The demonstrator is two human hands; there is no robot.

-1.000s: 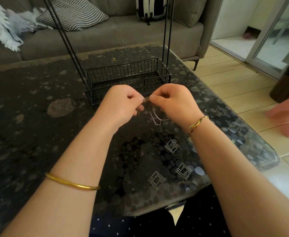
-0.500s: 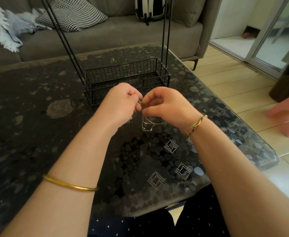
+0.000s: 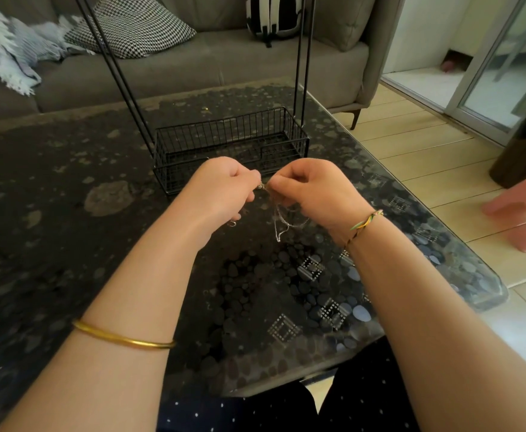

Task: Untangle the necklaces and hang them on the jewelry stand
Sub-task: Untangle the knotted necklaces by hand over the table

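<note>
Since a moment ago your right hand [image 3: 313, 190] drew slightly away from your left hand [image 3: 224, 190]; both pinch the silver necklaces [image 3: 282, 224], dangling at 12 o'clock before the jewelry stand [image 3: 233, 145]. Pull harder and you could tighten the knot

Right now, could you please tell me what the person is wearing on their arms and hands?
Both forearms are bare, with no sleeves or gloves. The left forearm carries a plain, thin gold bangle. The right wrist wears a slim braided cord bracelet in yellow, green and dark strands. No rings are visible on the fingers.
</note>
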